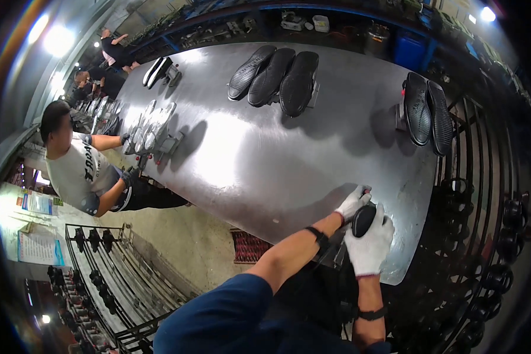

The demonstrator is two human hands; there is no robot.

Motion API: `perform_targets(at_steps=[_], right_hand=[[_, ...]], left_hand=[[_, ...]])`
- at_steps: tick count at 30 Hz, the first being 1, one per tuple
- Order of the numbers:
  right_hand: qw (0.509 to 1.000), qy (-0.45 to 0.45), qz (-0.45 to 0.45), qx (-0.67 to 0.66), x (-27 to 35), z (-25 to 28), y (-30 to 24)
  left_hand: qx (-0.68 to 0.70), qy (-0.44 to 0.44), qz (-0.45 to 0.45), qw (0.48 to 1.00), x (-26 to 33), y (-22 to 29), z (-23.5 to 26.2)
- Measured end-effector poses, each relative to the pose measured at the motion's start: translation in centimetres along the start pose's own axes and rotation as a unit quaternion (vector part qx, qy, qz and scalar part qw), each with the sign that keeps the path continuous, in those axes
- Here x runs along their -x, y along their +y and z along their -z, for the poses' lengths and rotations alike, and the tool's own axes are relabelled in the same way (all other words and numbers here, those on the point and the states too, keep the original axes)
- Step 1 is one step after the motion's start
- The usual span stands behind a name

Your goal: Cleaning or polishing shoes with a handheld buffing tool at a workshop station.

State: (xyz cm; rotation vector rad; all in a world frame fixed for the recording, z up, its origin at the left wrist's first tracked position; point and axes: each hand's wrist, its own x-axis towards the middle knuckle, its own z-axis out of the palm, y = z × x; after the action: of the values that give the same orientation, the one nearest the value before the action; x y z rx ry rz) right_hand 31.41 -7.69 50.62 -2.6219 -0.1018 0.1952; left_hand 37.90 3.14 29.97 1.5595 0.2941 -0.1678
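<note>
Both my hands wear white gloves and meet around a black shoe sole [364, 221] at the near right of the metal table [312, 177]. My left hand [353, 203] is closed at the sole's far end, its fingers beside a small red knob [367, 191]. Wrapped along the right side of the sole is my right hand [370, 245], thumb and fingers around it. The sole's underside faces up; what lies beneath it is hidden by the gloves.
Three black soles [277, 79] stand at the table's far middle, two more [428, 112] at its right end. On the left a co-worker [88, 159] in dark gloves handles silvery shoe forms [150, 127]. Metal racks [472, 159] border the right side; another rack [135, 265] stands lower left.
</note>
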Motion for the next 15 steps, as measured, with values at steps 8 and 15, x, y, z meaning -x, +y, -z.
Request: perform_targets(at_steps=[8, 15], right_hand=[[0.960, 0.138, 0.229, -0.080, 18.4, -0.1, 16.0], [0.955, 0.273, 0.117, -0.017, 10.6, 9.3, 15.0]], left_hand=[[-0.089, -0.055, -0.182, 0.978, 16.3, 10.0, -5.7], [0.059, 0.049, -0.045, 0.996, 5.9, 11.0, -4.0]])
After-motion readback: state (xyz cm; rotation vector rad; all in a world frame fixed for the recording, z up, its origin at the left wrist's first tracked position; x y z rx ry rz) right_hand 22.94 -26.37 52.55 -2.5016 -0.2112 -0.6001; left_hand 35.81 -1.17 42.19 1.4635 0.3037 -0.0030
